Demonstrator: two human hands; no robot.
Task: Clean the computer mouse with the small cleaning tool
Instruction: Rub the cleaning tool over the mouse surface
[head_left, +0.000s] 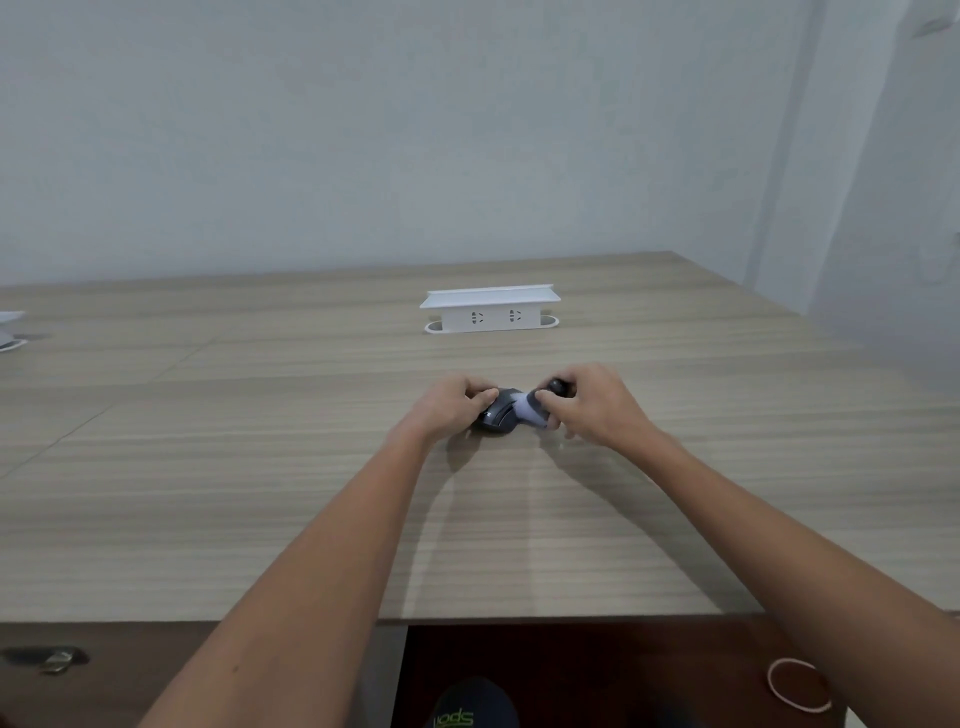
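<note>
A dark grey computer mouse (497, 415) rests on the wooden table (260, 467), a little beyond the middle. My left hand (452, 408) grips its left side, fingers curled over the top. My right hand (584, 402) holds the small cleaning tool (535, 408), which has a black handle end and a pale, whitish head. The pale head lies against the mouse's right side. My fingers hide much of the tool and the far edge of the mouse.
A white power socket box (491, 310) stands on the table behind the mouse. A white object (10, 332) pokes in at the far left edge. The table's front edge runs just above my elbows; a wall rises behind.
</note>
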